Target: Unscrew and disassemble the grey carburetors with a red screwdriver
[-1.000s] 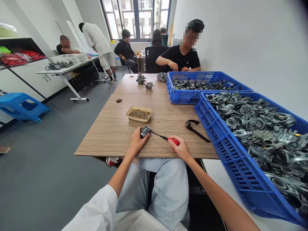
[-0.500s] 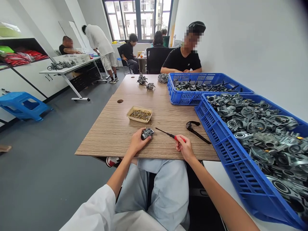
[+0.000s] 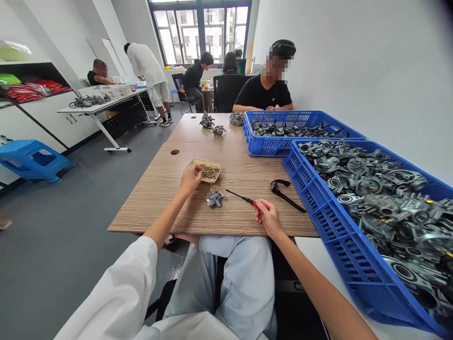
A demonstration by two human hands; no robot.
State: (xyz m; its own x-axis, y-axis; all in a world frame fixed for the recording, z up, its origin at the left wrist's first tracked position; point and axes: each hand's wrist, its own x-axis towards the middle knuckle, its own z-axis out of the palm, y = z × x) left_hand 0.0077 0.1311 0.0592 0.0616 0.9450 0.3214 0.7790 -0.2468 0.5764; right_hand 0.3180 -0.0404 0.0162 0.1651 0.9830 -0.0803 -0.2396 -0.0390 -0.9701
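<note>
My left hand [image 3: 191, 179] is at the left side of a small cream tray [image 3: 215, 180] filled with small brass-coloured, screw-like parts [image 3: 208, 171]. Its fingers are curled together over the parts; what they pinch, if anything, is too small to make out. Just in front of me a grey metal carburetor [image 3: 214, 199] lies on the wooden table, touched by neither hand. My right hand [image 3: 267, 216] is closed round the red handle of a screwdriver [image 3: 244, 197], whose dark shaft points left towards the carburetor. One small loose part [image 3: 230, 182] lies right of the tray.
A black-strapped watch [image 3: 283, 192] lies right of the screwdriver. Along the right stand two blue crates, the near one [image 3: 329, 236] heaped with metal carburetor parts, the far one [image 3: 269, 149] holding darker parts. More carburetors [image 3: 219, 130] sit farther back. A person [image 3: 265, 92] sits across the table.
My left hand has let go of the carburetor, leaving it on the table, and moved up and left to the tray. My right hand still holds the screwdriver in about the same place.
</note>
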